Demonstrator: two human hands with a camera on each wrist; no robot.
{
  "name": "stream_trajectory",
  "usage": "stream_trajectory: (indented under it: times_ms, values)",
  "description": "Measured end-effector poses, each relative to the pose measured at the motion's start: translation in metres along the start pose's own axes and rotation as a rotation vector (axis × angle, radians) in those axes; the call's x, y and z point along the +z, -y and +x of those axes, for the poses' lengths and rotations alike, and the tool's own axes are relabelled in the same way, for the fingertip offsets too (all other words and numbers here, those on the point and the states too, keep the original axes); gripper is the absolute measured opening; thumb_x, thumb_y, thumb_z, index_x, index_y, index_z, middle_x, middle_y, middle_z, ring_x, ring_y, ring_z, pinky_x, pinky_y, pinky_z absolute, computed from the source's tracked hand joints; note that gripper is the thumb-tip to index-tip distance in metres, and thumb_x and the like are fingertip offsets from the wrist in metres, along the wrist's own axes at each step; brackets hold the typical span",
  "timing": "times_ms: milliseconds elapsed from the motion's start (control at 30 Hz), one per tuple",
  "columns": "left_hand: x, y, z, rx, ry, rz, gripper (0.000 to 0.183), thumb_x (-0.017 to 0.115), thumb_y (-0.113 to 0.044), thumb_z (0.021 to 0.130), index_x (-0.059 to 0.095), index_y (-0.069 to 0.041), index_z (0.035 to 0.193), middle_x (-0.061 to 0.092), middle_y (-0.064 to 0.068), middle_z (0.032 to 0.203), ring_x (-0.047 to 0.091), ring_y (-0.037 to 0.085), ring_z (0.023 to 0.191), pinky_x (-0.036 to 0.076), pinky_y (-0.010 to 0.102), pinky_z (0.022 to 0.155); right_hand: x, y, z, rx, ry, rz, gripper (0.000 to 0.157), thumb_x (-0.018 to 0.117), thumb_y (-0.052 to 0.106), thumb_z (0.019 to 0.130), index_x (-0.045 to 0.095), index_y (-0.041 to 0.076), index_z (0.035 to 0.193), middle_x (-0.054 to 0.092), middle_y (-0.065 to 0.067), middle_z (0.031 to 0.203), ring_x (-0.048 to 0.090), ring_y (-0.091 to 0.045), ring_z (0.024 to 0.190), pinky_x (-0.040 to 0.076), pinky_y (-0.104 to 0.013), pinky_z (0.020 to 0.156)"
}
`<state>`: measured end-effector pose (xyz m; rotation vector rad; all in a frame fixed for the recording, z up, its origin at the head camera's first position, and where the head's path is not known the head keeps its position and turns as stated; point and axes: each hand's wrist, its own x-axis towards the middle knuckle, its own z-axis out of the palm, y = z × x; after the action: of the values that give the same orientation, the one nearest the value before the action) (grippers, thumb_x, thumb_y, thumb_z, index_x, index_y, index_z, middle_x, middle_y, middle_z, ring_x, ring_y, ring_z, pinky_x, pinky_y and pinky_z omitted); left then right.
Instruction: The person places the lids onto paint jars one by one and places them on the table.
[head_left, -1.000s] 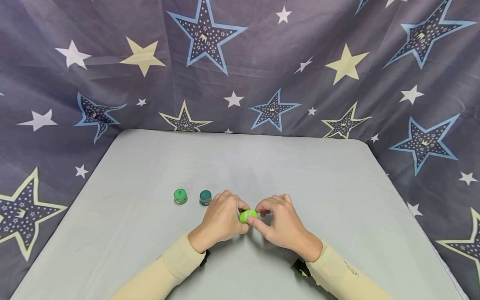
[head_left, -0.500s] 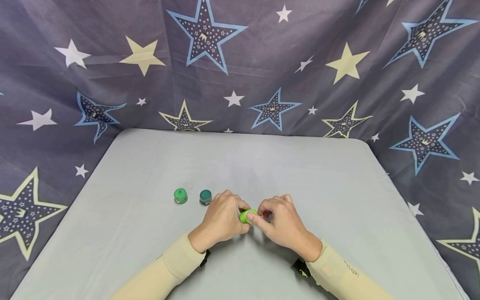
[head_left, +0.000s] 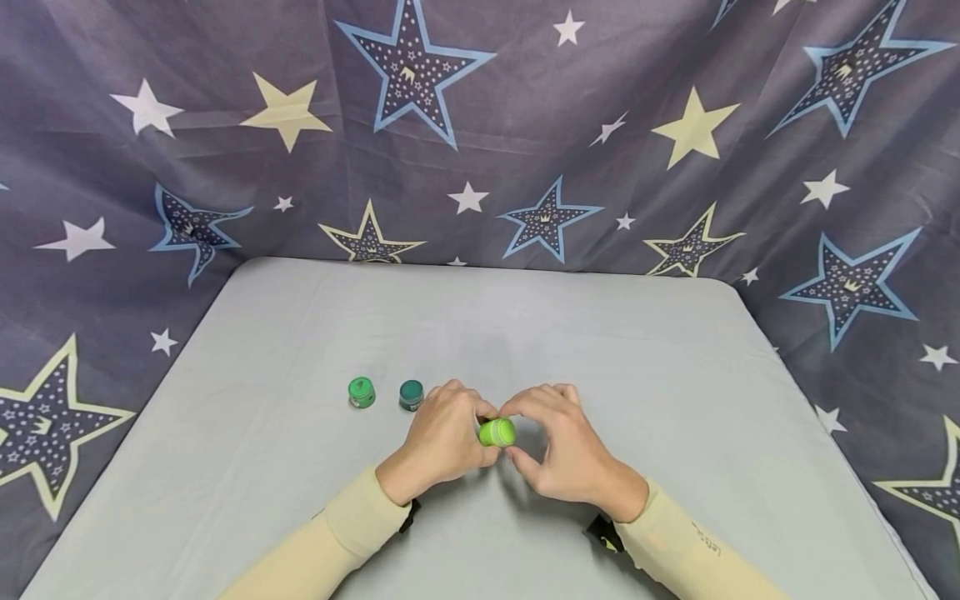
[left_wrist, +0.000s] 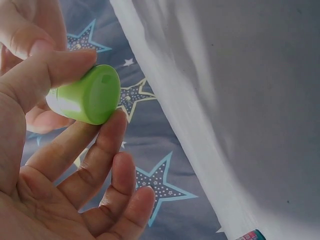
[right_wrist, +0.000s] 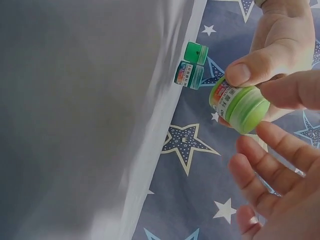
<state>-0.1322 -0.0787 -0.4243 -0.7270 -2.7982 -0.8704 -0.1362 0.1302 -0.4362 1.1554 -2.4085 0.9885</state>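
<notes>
A small lime-green paint jar (head_left: 497, 432) with a printed label is held tilted on its side above the table. My left hand (head_left: 450, 433) grips its base between thumb and fingers, as the left wrist view shows on the jar's flat bottom (left_wrist: 102, 95). Around the lid (right_wrist: 250, 114) curve the thumb and index finger of my right hand (head_left: 566, 446), fingertips right at its edge. The other right fingers (right_wrist: 260, 175) stay spread. To the left on the table stand a green paint jar (head_left: 362, 392) and a dark teal paint jar (head_left: 411, 395).
A pale grey cloth covers the table (head_left: 585, 333). Behind and along its sides hangs a dark curtain (head_left: 480, 133) printed with stars. The dark teal jar sits just beyond my left knuckles.
My right thumb has moved off the face of the lid to its near edge, and the index finger has reached to its far edge. My left hand and the other jars stay in place.
</notes>
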Motion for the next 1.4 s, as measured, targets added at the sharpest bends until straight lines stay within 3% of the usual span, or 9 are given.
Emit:
stream_trajectory:
  times_ms: [333, 900, 1400]
  values:
    - [0.0004, 0.0009, 0.0009, -0.012, 0.005, 0.003, 0.031, 0.093, -0.021, 0.067, 0.083, -0.016, 0.095, 0.074, -0.006, 0.087, 0.055, 0.013, 0.082, 0.046, 0.036, 0.083, 0.0012, 0.0002, -0.0002, -0.018, -0.006, -0.012, 0.04, 0.082, 0.003, 0.072, 0.072, 0.017, 0.109, 0.072, 0.01, 0.106, 0.062, -0.011, 0.099, 0.032, -0.042, 0.089]
    - [0.0008, -0.0006, 0.0016, -0.01, 0.001, 0.008, 0.024, 0.092, -0.02, 0.066, 0.083, -0.02, 0.088, 0.072, -0.009, 0.084, 0.054, 0.013, 0.081, 0.045, 0.036, 0.082, 0.0027, -0.001, -0.0006, 0.029, -0.043, -0.046, 0.02, 0.085, 0.02, 0.08, 0.072, 0.017, 0.095, 0.067, 0.008, 0.086, 0.062, -0.015, 0.08, 0.035, -0.04, 0.085]
    - [0.0004, -0.0024, 0.0016, -0.022, 0.011, 0.015, 0.022, 0.093, -0.02, 0.066, 0.082, -0.02, 0.085, 0.072, -0.009, 0.083, 0.052, 0.012, 0.08, 0.043, 0.034, 0.079, 0.004, -0.0002, -0.0017, 0.097, -0.032, -0.095, 0.019, 0.084, 0.032, 0.084, 0.072, 0.018, 0.087, 0.069, 0.003, 0.08, 0.061, -0.011, 0.075, 0.035, -0.036, 0.081]
